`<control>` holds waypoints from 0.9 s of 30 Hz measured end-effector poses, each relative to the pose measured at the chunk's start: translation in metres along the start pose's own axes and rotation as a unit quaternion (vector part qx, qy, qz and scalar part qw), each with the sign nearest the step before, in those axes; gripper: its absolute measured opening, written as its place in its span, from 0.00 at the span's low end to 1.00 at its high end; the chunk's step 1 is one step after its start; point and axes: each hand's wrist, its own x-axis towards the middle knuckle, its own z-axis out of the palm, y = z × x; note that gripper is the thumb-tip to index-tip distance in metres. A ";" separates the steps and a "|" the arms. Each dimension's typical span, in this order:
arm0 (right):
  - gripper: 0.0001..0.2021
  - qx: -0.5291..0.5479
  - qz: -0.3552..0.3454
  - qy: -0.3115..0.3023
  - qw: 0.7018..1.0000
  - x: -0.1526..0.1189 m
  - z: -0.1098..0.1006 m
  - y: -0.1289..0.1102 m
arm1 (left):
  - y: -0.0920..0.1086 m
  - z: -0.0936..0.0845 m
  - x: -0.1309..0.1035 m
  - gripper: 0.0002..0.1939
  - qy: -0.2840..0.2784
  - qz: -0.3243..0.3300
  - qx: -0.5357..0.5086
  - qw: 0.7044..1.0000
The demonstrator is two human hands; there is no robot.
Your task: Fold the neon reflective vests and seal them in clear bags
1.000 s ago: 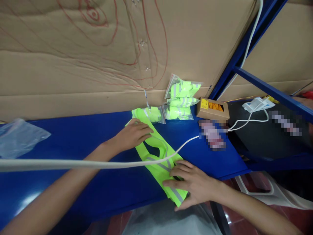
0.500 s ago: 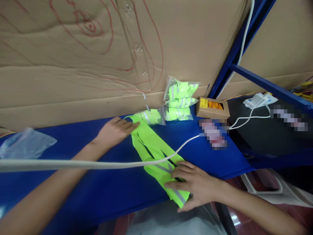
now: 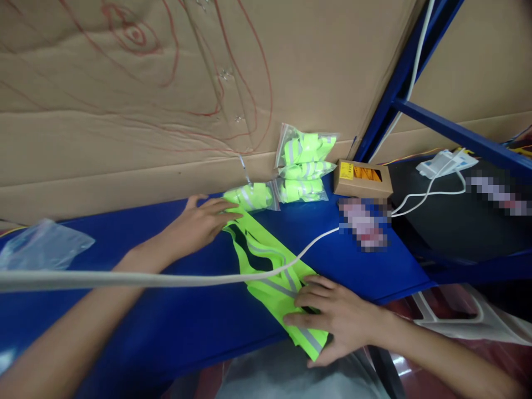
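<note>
A neon yellow-green reflective safety vest (image 3: 272,296) with grey stripes lies stretched slantwise over the blue table, its bands partly apart near the middle. My left hand (image 3: 200,221) is closed on its far end, fingers together over the fabric. At the near end, by the table's front edge, my right hand (image 3: 332,316) grips the vest, with fingers on top and the thumb at the lower edge. A bagged vest (image 3: 251,197) lies just beyond my left fingertips. The white cable (image 3: 187,281) crosses in front of the vest and my left forearm.
Several clear bags of similar vests (image 3: 305,166) are stacked against the cardboard wall (image 3: 145,133). Right of them sits a small cardboard box (image 3: 362,180) with orange contents. An empty-looking plastic bag (image 3: 47,246) lies at left. A blue frame post (image 3: 384,119) and white chair (image 3: 449,316) stand at right.
The bands in the middle of the vest have spread apart, with a striped band now curved between them. Both hands keep nearly the same places; the view has shifted slightly.
</note>
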 end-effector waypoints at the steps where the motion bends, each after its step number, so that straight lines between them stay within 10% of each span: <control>1: 0.35 0.002 0.001 0.002 1.000 0.000 0.001 0.000 | 0.008 -0.003 -0.002 0.22 0.000 0.002 -0.008 1.000; 10: 0.35 -0.006 0.005 0.011 1.000 -0.001 0.005 0.000 | 0.077 -0.006 0.014 0.20 -0.030 0.068 -0.098 0.992; 20: 0.36 0.001 0.006 0.013 1.000 -0.001 0.006 0.001 | 0.063 -0.008 0.018 0.18 -0.041 0.058 -0.033 0.997; 27: 0.35 -0.010 -0.002 -0.035 0.999 0.000 -0.011 -0.005 | 0.051 0.023 -0.012 0.27 -0.003 0.092 0.036 0.995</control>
